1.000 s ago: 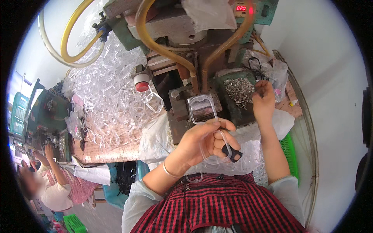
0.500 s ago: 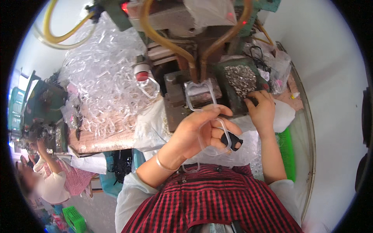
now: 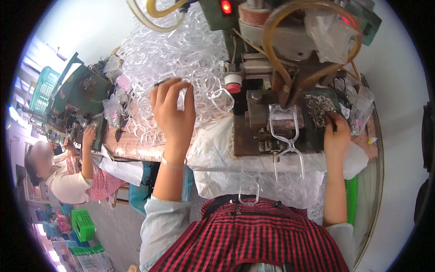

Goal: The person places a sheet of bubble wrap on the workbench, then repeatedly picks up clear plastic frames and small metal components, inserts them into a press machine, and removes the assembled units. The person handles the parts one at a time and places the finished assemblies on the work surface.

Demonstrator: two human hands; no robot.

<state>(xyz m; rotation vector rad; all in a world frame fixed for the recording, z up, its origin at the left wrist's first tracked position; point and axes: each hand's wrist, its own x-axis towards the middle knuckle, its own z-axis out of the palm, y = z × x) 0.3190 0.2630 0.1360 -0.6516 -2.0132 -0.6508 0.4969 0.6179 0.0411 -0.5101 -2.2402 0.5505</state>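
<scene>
A clear plastic eyeglass frame (image 3: 291,148) lies at the machine, its upper ring on the metal block (image 3: 285,114) below the nozzles and its lower ring jutting over the near edge. My left hand (image 3: 174,109) is raised over a big heap of similar clear frames (image 3: 199,50), its fingers curved and apart; a dark band shows at a fingertip. My right hand (image 3: 338,133) reaches the edge of a tray of small metal pieces (image 3: 318,106), thumb and fingers bent close together; anything between them is too small to make out.
Yellow hoses (image 3: 267,41) curve down in front of the green press. A red button (image 3: 233,87) stands left of the block. Another clear frame (image 3: 249,194) is by my apron. At far left, a person (image 3: 68,181) works at another green machine (image 3: 84,90). A green basket (image 3: 83,225) sits on the floor.
My left hand has let go of the clear eyeglass frame, which stays at the machine, and moved left over the heap. My right hand remains at the metal pieces. The view has shifted left.
</scene>
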